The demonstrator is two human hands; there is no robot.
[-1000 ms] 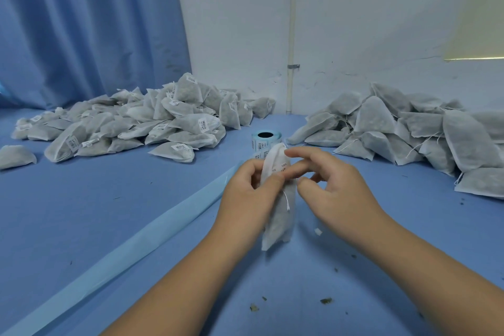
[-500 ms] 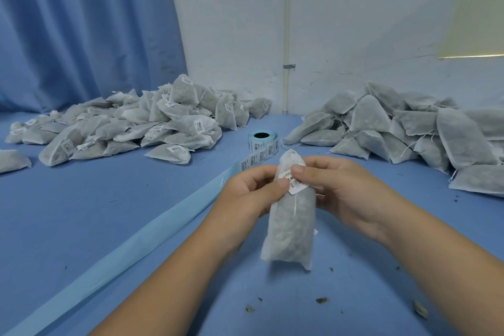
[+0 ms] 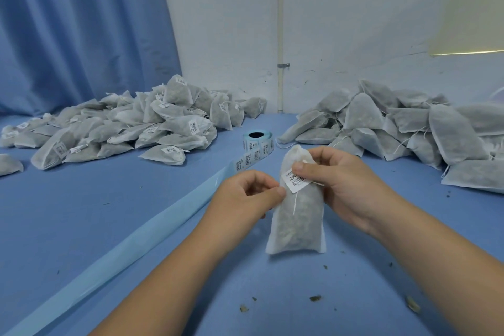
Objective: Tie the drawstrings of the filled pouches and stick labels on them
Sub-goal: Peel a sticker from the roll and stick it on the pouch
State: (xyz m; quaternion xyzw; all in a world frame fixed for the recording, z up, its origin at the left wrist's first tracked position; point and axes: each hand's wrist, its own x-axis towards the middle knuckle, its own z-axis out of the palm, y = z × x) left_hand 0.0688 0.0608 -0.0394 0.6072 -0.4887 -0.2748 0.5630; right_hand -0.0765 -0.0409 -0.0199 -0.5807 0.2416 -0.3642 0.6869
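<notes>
A filled white mesh pouch (image 3: pixel 297 224) hangs upright in front of me above the blue table, its drawstring dangling down its front. My right hand (image 3: pixel 338 183) grips its upper part, the thumb pressing a white barcode label (image 3: pixel 296 180) against the fabric. My left hand (image 3: pixel 245 195) pinches the pouch's left edge beside the label. A roll of labels (image 3: pixel 258 139) stands behind the pouch, with its strip of labels running toward my left hand.
A heap of labelled pouches (image 3: pixel 131 128) lies at the back left, a heap of unlabelled pouches (image 3: pixel 403 128) at the back right. Pale blue backing tape (image 3: pixel 131 240) trails diagonally toward the near left. Dry herb crumbs (image 3: pixel 315 298) lie scattered near me. A wall and curtain close the back.
The pouch has turned from edge-on to face me and hangs lower. The label now sits on its upper front under my right thumb.
</notes>
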